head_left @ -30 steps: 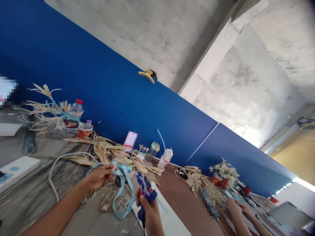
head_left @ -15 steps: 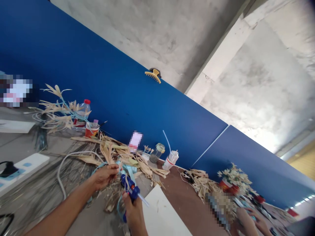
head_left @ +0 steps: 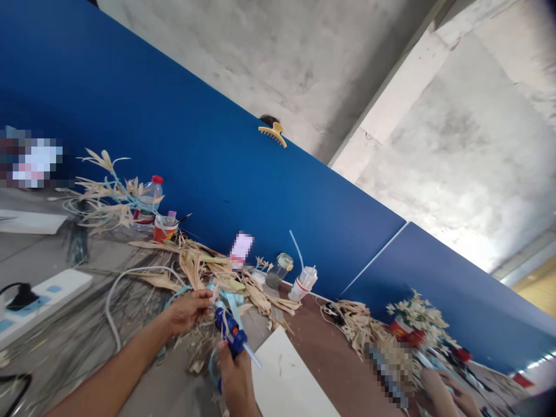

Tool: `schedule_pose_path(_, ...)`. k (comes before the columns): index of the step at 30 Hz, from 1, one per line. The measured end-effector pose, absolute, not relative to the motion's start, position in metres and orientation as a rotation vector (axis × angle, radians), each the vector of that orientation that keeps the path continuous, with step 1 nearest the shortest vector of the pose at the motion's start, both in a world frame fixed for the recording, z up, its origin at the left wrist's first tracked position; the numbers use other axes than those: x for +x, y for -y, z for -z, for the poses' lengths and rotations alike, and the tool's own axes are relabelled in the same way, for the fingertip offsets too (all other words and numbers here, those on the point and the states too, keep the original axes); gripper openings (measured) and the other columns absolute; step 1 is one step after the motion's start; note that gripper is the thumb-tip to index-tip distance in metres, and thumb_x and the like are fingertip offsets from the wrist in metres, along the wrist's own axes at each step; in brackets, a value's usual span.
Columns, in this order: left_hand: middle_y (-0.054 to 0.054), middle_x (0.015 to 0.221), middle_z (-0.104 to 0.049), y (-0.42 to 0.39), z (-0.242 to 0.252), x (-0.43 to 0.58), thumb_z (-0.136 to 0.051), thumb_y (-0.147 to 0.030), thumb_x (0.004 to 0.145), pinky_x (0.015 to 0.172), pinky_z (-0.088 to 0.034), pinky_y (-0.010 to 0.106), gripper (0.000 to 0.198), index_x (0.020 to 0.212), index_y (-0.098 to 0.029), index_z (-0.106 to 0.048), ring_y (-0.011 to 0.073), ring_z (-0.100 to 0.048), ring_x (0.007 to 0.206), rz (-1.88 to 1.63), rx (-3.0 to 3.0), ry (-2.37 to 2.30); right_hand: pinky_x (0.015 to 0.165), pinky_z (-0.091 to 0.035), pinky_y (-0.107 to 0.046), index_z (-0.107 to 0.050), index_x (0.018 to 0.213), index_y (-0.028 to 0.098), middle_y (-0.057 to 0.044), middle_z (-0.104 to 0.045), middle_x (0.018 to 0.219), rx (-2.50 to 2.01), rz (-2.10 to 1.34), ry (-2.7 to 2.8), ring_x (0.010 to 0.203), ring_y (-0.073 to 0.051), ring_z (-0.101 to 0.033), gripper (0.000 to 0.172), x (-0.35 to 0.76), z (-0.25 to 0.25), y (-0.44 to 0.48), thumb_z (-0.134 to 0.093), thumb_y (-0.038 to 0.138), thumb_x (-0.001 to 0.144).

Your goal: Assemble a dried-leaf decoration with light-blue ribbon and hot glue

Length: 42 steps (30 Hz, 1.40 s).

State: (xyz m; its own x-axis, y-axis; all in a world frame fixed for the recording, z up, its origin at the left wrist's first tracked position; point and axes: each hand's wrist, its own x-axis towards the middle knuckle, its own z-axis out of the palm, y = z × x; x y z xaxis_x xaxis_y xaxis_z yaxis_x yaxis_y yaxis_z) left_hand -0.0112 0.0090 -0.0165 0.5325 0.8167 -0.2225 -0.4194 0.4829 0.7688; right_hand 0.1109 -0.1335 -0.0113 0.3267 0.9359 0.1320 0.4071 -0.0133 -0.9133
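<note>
My right hand [head_left: 238,373] grips a blue glue gun [head_left: 230,330], and a clear glue stick [head_left: 252,354] juts from its rear end. The gun's front end points up and left, close to the fingertips of my left hand [head_left: 191,311]. Those fingers are pinched together; the small thing between them is hard to make out. Dried corn husks [head_left: 191,266] lie just behind my left hand. Light-blue ribbon [head_left: 232,298] lies beside the fingertips and the gun.
A white board [head_left: 289,376] lies right of the gun. A power strip [head_left: 47,301] and white cable [head_left: 110,310] are on the left. Behind stand a husk-flower branch [head_left: 115,191], a bottle [head_left: 150,200], a jar [head_left: 280,271] and a cup [head_left: 304,284]. Another person's hands [head_left: 447,388] work at far right.
The whole view has shifted slightly. Both hands keep nearly the same pose, with the glue gun still close to the left fingertips.
</note>
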Motion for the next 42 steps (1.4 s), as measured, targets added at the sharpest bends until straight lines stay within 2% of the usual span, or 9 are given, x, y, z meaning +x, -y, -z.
schedule_pose_path(7,-0.005,0.058,-0.056,-0.010,0.018,-0.011,-0.078,-0.013,0.056,0.037,-0.022,0.016,0.029,0.072,-0.015,-0.055,0.0049,-0.047,0.041,-0.830,0.769,-0.643,0.091,-0.044,-0.043,-0.066,0.098,0.016,-0.014,-0.066,0.103,-1.541,-0.625,1.201,0.100,-0.029,-0.059,0.063,0.109,0.019,0.129,-0.050,0.070,0.072)
schedule_pose_path(14,-0.007,0.055,-0.053,-0.008,0.015,-0.010,-0.081,-0.016,0.049,0.039,-0.022,0.017,0.034,0.072,-0.015,-0.056,0.0048,-0.045,0.041,-0.840,0.781,-0.647,0.084,-0.048,-0.038,-0.067,0.095,0.013,-0.012,-0.069,0.092,-1.554,-0.557,1.194,0.088,-0.025,-0.063,0.055,0.107,0.017,0.132,-0.049,0.062,0.078)
schedule_pose_path(19,-0.006,0.056,-0.054,-0.007,0.014,-0.010,-0.080,-0.015,0.049,0.040,-0.022,0.017,0.033,0.073,-0.014,-0.058,0.0047,-0.045,0.042,-0.840,0.777,-0.672,0.083,-0.048,-0.035,-0.068,0.091,0.013,-0.013,-0.069,0.093,-1.507,-0.479,1.220,0.090,-0.024,-0.063,0.051,0.106,0.016,0.131,-0.050,0.059,0.079)
schedule_pose_path(26,-0.006,0.057,-0.054,-0.008,0.014,-0.010,-0.080,-0.014,0.048,0.042,-0.027,0.018,0.033,0.072,-0.015,-0.058,0.0055,-0.046,0.044,-0.852,0.782,-0.683,0.077,-0.051,-0.038,-0.069,0.094,0.012,-0.013,-0.070,0.086,-1.570,-0.486,1.224,0.082,-0.026,-0.064,0.054,0.104,0.008,0.132,-0.050,0.061,0.079)
schedule_pose_path(33,-0.004,0.060,-0.057,-0.012,0.021,-0.009,-0.079,-0.020,0.049,0.043,-0.025,0.018,0.033,0.074,-0.015,-0.059,0.0049,-0.044,0.044,-0.859,0.846,-0.645,0.086,-0.048,-0.041,-0.068,0.098,0.013,-0.014,-0.069,0.098,-1.558,-0.476,1.239,0.094,-0.028,-0.063,0.055,0.106,0.018,0.131,-0.050,0.062,0.078)
schedule_pose_path(39,-0.005,0.055,-0.054,-0.012,0.022,-0.009,-0.080,-0.022,0.049,0.043,-0.023,0.019,0.035,0.076,-0.015,-0.058,0.0055,-0.044,0.044,-0.860,0.845,-0.651,0.076,-0.051,-0.040,-0.069,0.094,0.012,-0.013,-0.070,0.083,-1.600,-0.485,1.244,0.080,-0.026,-0.064,0.061,0.104,0.009,0.130,-0.044,0.066,0.079)
schedule_pose_path(42,-0.006,0.054,-0.053,-0.012,0.022,-0.009,-0.080,-0.024,0.049,0.043,-0.023,0.019,0.037,0.076,-0.014,-0.057,0.0055,-0.044,0.045,-0.853,0.853,-0.656,0.079,-0.050,-0.040,-0.069,0.093,0.013,-0.013,-0.070,0.086,-1.589,-0.484,1.246,0.084,-0.026,-0.064,0.060,0.105,0.014,0.128,-0.046,0.066,0.077)
